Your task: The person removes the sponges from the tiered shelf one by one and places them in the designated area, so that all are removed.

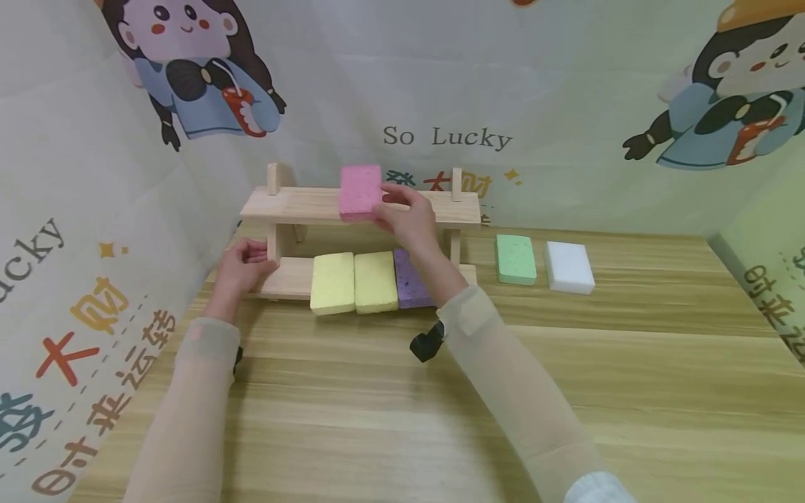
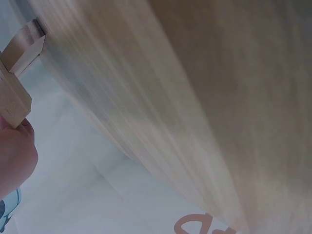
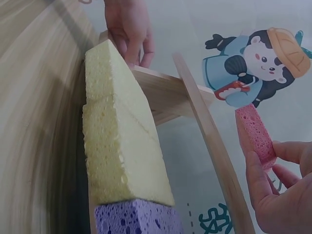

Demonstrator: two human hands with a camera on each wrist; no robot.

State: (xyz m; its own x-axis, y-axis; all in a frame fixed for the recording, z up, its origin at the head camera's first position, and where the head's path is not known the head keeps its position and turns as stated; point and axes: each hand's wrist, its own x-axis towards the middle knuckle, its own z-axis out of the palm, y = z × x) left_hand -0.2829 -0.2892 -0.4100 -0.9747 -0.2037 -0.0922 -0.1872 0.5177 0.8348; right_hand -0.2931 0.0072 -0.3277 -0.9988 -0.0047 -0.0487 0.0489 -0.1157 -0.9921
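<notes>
My right hand point(image 1: 410, 218) pinches a pink sponge point(image 1: 360, 192) by its right edge, thumb in front and fingers behind. The sponge is held upright at the upper board of a small two-tier wooden shelf point(image 1: 302, 204), overlapping that board in the head view. At the shelf's left end my left hand point(image 1: 240, 267) grips the lower tier beside the upright, as the right wrist view also shows. Side by side on the lower board lie a yellow sponge point(image 1: 332, 283), a second yellow sponge point(image 1: 376, 281) and a purple sponge point(image 1: 410, 285), which my right forearm partly covers.
To the right of the shelf, a green sponge point(image 1: 516, 259) and a white sponge point(image 1: 569, 267) lie on the wood-grain table point(image 1: 352, 419). A printed cloth point(image 1: 566, 84) hangs behind and at the sides. A black strap piece point(image 1: 428, 342) sits at my right wrist.
</notes>
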